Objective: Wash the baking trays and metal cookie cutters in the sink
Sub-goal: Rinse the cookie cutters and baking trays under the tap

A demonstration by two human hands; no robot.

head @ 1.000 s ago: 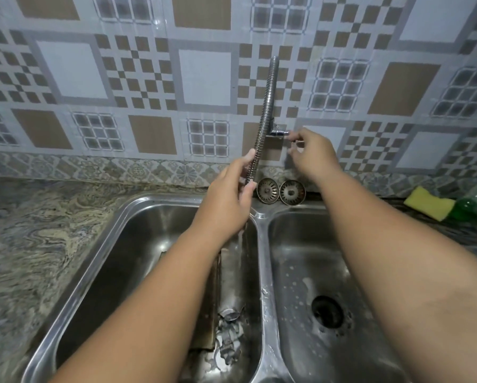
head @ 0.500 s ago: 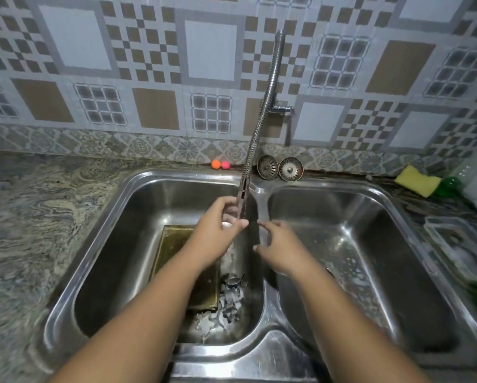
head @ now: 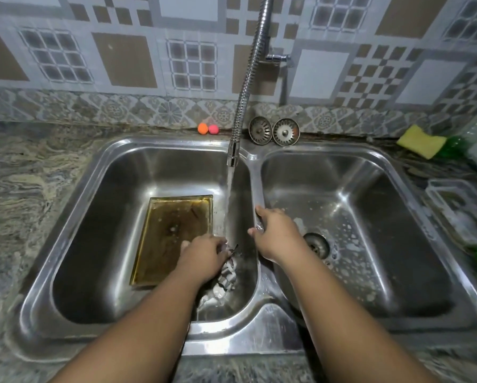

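The left hand point(head: 204, 255) has let go of the faucet hose point(head: 244, 87) and is now dropping low into the left basin of the sink point(head: 287, 333), while the right hand point(head: 276, 233) has come across onto the divider point(head: 255, 178).

Head view: water point(head: 229, 203) is running, so the rinse is only just starting. The left fingers are bending down over the metal cookie cutters point(head: 226, 275), which are piled in the basin's right corner under the stream. A bit of metal is showing at the fingertips, but whether they are pinching it I cannot tell. The right hand's fingers are lying fairly straight along the divider, holding nothing. The baking tray point(head: 173, 236) is lying flat on the basin floor just left of the left hand, stained and untouched. Next, I'd say, one cutter needs lifting into the stream, with a firm pinch on wet metal.
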